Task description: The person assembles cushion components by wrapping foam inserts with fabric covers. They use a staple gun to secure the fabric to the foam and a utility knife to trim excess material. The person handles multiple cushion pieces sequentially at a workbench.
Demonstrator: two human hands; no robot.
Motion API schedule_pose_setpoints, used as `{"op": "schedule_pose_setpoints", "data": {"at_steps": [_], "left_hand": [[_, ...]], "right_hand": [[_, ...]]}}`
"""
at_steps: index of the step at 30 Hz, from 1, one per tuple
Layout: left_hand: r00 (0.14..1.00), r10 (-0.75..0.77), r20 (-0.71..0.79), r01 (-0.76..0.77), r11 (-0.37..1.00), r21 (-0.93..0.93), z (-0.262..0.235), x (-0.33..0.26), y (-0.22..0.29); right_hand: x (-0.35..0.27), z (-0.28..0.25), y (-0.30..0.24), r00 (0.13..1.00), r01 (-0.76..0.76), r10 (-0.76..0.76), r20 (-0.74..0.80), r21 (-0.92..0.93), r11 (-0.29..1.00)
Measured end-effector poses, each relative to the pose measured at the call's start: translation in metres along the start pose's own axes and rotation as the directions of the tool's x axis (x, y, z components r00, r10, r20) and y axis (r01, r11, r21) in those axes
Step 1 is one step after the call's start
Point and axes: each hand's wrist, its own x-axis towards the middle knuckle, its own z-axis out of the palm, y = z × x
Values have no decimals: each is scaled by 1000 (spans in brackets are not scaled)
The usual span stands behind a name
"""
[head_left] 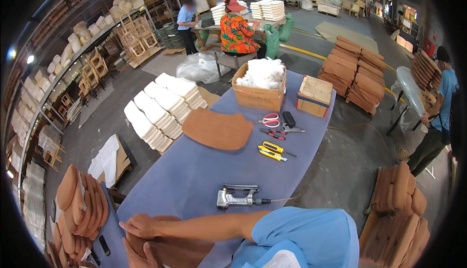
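Note:
At the near left end of the blue table, a brown fabric-covered cushion [187,247] lies partly under my right forearm. My right hand [140,226] reaches across from the right and rests on its upper left part, fingers stretched toward the left. Below it my left hand [141,255] lies against the cushion's left end, fingers and thumb apart; its wrist is cut off by the lower edge. Just beyond my right forearm a silver air stapler [236,198] rests on its side, its hose attached. Farther up the table lies a flat brown seat cushion [217,129].
Past the cushion are yellow cutters [272,151], red-handled scissors [270,120] and pliers [274,133]. A carton of white stuffing [258,98] and a wooden box [315,96] stand at the far end. White pads [165,105] and brown cushions [80,200] are stacked at left. Co-workers stand beyond.

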Motion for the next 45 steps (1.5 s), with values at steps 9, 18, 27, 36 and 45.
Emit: {"op": "schedule_pose_setpoints", "data": {"at_steps": [9,18,27,36,45], "left_hand": [[994,106,-19,-107,993,-53,-15,-12,-70],[995,11,96,8,980,-198,-30,-60,-174],[994,107,-31,-108,873,-476,13,-101,-269],[994,60,-86,-102,754,-649,68,-149,-363],[991,117,69,-30,688,-725,96,-126,-290]], "right_hand": [[-59,14,23,980,-146,133,-147,-83,986],[-167,31,155,830,-459,442,-341,32,888],[-235,7,224,771,-479,575,-272,347,806],[-229,66,180,260,-469,916,-304,790,396],[-136,-78,57,533,-335,290,-795,116,935]]}}
